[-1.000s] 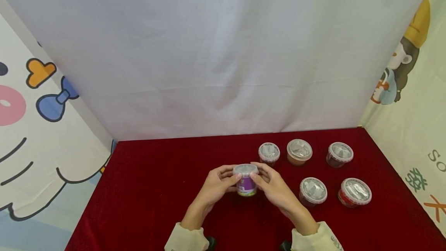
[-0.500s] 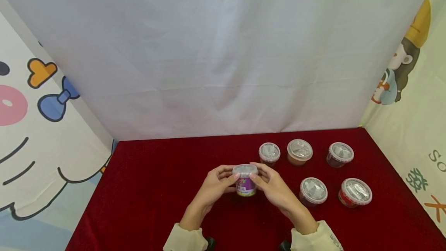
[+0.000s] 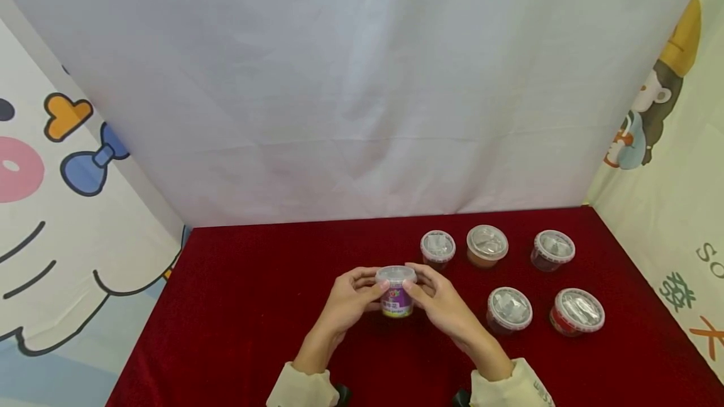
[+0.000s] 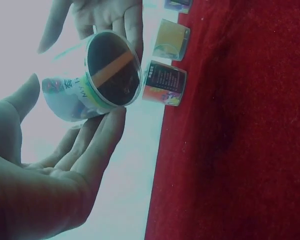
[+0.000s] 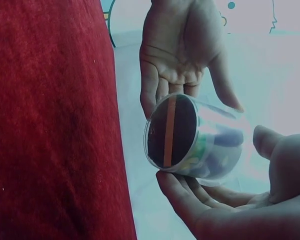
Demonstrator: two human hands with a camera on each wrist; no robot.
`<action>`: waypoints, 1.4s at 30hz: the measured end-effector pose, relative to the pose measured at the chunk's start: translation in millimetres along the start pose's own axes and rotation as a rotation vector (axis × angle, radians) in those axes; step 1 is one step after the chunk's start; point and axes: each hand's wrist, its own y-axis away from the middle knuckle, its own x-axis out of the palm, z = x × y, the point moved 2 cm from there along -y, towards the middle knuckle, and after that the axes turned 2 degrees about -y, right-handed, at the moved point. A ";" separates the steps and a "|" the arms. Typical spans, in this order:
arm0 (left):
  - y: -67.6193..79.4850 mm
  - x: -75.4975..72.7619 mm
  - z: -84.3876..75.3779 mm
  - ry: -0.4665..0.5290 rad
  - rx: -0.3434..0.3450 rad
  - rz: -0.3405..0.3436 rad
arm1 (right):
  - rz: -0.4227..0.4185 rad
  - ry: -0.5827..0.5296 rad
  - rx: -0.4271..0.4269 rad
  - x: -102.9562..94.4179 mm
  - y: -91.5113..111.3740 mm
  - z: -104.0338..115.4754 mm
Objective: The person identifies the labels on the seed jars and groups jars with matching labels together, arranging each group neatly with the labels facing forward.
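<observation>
A lidded plastic tub [image 3: 398, 300] with a purple label is held up between both hands, above the red cloth. My left hand [image 3: 349, 299] grips its left side, with the thumb at the front near the lid and fingers curled behind. On the opposite side my right hand [image 3: 441, 300] grips it in the same way. The wrist views show the tub's dark underside [image 4: 112, 70] with an orange strip across it. In the right wrist view the tub's clear wall [image 5: 217, 150] shows between the two hands.
Several similar lidded tubs stand on the right of the red cloth [image 3: 254, 306]. At the back are a small one [image 3: 438, 247], a tan one [image 3: 487, 245] and a dark one [image 3: 553, 249]. Nearer are another dark tub [image 3: 509, 309] and a red one [image 3: 577, 311].
The held tub has turned a little between my hands, so more of the label's logo and lettering faces the head camera. It has also shifted slightly left. The other tubs stay put.
</observation>
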 end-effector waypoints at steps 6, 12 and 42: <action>1.3 1.9 -0.9 -0.012 0.004 -0.015 | -0.003 0.017 -0.006 2.0 -1.2 0.5; 0.1 -1.8 1.4 0.019 -0.027 0.041 | 0.049 0.032 -0.020 -0.2 -1.4 0.9; 3.7 -7.0 -0.9 0.024 -0.045 0.059 | 0.081 -0.027 0.012 2.6 -1.8 1.2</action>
